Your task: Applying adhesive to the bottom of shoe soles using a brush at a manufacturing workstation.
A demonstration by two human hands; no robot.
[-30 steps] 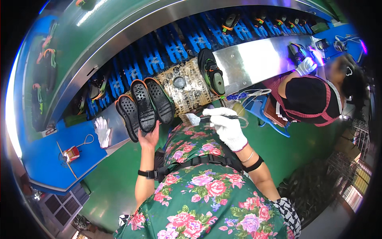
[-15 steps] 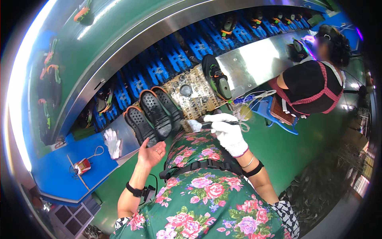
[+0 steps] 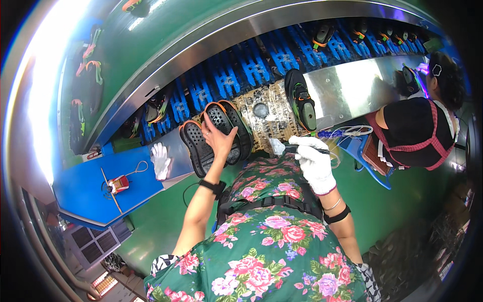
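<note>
My bare left hand (image 3: 219,141) grips the middle one of three black shoe soles with orange rims; its fingers lie along one side and the thumb along the other. That middle shoe sole (image 3: 218,117) stands between a left sole (image 3: 194,142) and a right sole (image 3: 243,132). In a white glove, my right hand (image 3: 313,160) is closed around the dark handle of a brush (image 3: 277,147), whose pale metal part points left over the bench's near edge. A black shoe (image 3: 300,98) lies on the bench beyond it.
A taped brown board (image 3: 266,113) covers part of the metal bench (image 3: 342,83). Blue racks (image 3: 226,83) line the back. A white glove (image 3: 160,160) lies at left by a blue table (image 3: 80,194). At right a co-worker (image 3: 412,126) sits near a blue stool (image 3: 370,163).
My left hand has moved up from below the soles and taken hold of the middle one. My right hand has drawn the brush away from the soles. The view has shifted.
</note>
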